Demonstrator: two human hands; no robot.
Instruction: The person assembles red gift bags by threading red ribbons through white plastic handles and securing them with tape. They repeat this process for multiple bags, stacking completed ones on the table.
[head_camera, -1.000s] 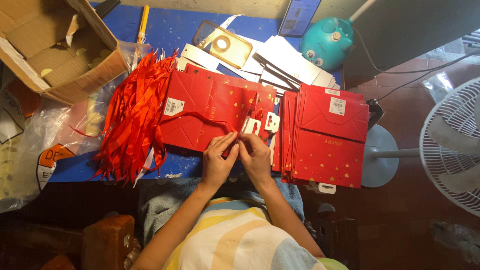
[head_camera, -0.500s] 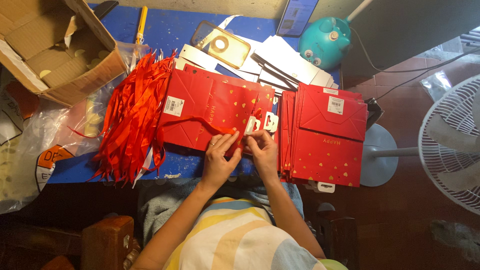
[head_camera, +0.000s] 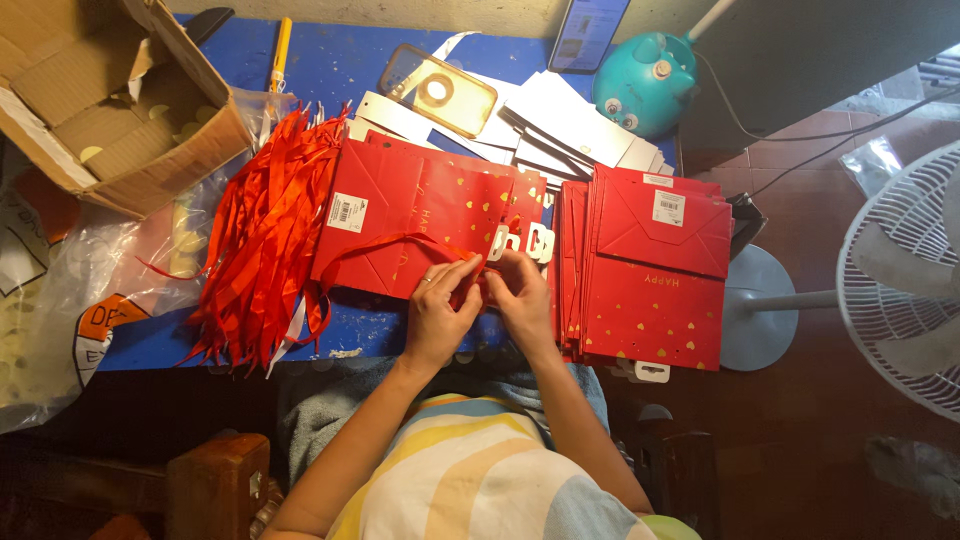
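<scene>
A flat red gift bag (head_camera: 420, 215) with gold hearts lies on the blue table (head_camera: 330, 65) in front of me. A red ribbon (head_camera: 385, 243) loops across it. My left hand (head_camera: 437, 310) and my right hand (head_camera: 520, 290) meet at the bag's near edge, fingertips pinched together on the ribbon end by the white hang tabs (head_camera: 520, 242). A heap of loose red ribbons (head_camera: 265, 235) lies to the left. To the right sits a stack of finished-looking red bags (head_camera: 650, 270).
An open cardboard box (head_camera: 100, 100) stands at the far left over clear plastic bags (head_camera: 60, 300). White card pieces (head_camera: 560, 125), a clear phone case (head_camera: 437, 90), a yellow cutter (head_camera: 281, 45) and a teal gadget (head_camera: 640, 85) lie at the back. A white fan (head_camera: 900, 280) stands right.
Both hands stay at the bag's near edge; the fingers have drawn closer together on the ribbon end. The view has shifted slightly.
</scene>
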